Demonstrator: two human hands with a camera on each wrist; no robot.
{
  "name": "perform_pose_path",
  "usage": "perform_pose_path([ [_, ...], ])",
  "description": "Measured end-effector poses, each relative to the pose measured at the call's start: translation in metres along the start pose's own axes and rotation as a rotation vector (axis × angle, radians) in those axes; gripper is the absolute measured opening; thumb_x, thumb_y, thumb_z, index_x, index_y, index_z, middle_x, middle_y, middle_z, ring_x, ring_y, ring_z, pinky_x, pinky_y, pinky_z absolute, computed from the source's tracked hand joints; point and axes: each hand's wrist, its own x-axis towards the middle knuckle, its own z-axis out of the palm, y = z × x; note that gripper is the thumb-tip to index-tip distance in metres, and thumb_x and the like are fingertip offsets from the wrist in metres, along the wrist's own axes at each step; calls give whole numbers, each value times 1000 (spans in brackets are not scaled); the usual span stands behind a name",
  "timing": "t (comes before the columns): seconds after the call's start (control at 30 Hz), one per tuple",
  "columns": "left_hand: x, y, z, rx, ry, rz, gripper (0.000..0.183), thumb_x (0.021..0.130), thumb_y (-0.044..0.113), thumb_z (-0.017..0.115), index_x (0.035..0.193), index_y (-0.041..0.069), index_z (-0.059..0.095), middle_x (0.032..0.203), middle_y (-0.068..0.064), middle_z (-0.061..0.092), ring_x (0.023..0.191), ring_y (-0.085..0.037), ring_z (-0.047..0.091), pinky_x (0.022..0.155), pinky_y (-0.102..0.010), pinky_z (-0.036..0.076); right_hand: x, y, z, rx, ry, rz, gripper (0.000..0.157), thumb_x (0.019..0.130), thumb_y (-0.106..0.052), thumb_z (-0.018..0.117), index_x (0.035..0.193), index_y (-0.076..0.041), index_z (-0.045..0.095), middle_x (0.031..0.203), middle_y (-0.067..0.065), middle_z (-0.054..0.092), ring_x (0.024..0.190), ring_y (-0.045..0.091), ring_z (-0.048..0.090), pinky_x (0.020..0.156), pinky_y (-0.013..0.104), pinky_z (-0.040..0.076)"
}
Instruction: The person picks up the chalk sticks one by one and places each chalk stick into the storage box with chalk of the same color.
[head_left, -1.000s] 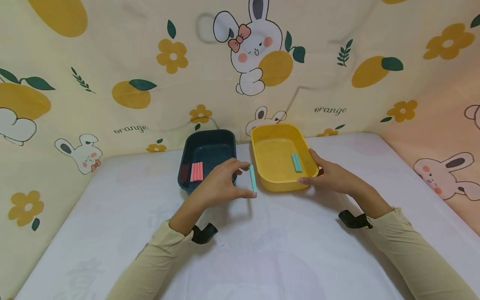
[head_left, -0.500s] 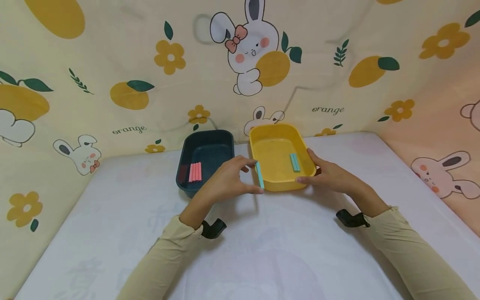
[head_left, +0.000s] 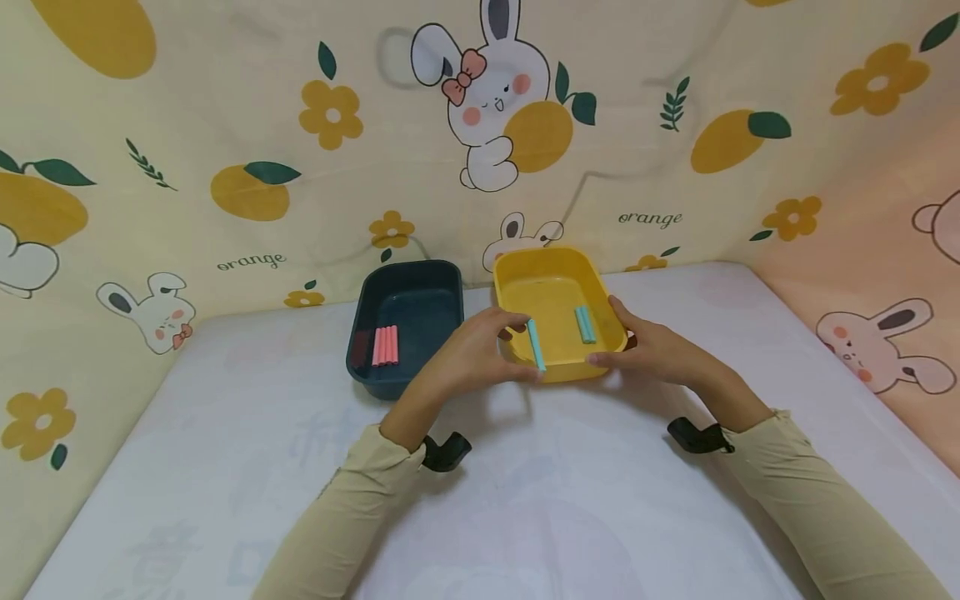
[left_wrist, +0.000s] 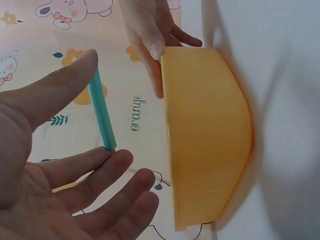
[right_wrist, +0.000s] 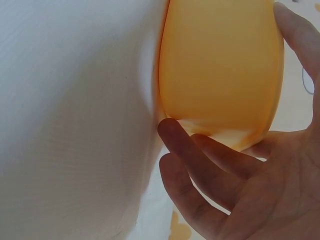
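My left hand [head_left: 476,352] pinches a thin teal stick [left_wrist: 102,112], chalk-like in shape, end to end between thumb and forefinger; its other fingers are spread. In the head view that stick overlaps the near left part of a yellow tub [head_left: 536,290]. At the tub's near right corner, my right hand [head_left: 663,348] grips the wall, thumb at the rim and fingers round the outside, as the right wrist view shows. Inside the yellow tub, toward its right side, a few teal sticks [head_left: 585,324] lie side by side.
To the left stands a dark blue tub [head_left: 423,304] of similar shape, with several pink sticks [head_left: 386,345] in a row inside. Both tubs are on a white-covered table [head_left: 525,492], close to a patterned cloth backdrop [head_left: 360,192].
The left hand has carried its teal stick rightward, from between the two tubs to over the yellow tub's near left part. The right hand keeps its grip at the corner.
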Motion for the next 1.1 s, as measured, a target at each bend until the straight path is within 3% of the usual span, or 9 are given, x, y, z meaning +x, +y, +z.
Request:
perform_pose_path([
  [0.3,7,15,6,-18,-20,6,75,78,36,84,142,10,54,133,-7,60,121,-26,58,102,-37,52,-2,0,0,16,3,0,119,82,-73,62,160,-19,-11,160,24,28,133,38,40,114,68,30],
  [0.6,18,5,18,-49,-1,-4,73,78,37,85,138,7,56,131,-12,60,119,-28,59,100,-37,53,-1,2,1,57,2,-14,118,82,-70,64,160,-20,-9,161,24,26,136,39,39,116,67,27],
  [0.73,28,1,25,-61,9,6,73,77,37,85,137,6,57,129,-14,60,116,-31,59,100,-38,53,0,3,4,74,-6,-21,118,82,-70,64,160,-18,-8,161,23,28,136,38,41,115,66,30],
  [0.93,46,-1,32,-20,-33,23,76,78,40,84,139,4,55,132,-15,59,120,-31,57,103,-39,51,0,2,5,74,1,-9,118,81,-70,65,161,-18,-6,159,22,32,133,37,44,114,66,32],
  [1.1,64,-1,35,4,-46,-14,76,81,39,82,142,4,53,133,-14,59,119,-28,57,105,-38,50,-1,3,1,65,2,-1,118,82,-71,64,160,-20,-7,162,22,27,138,39,40,115,67,29],
])
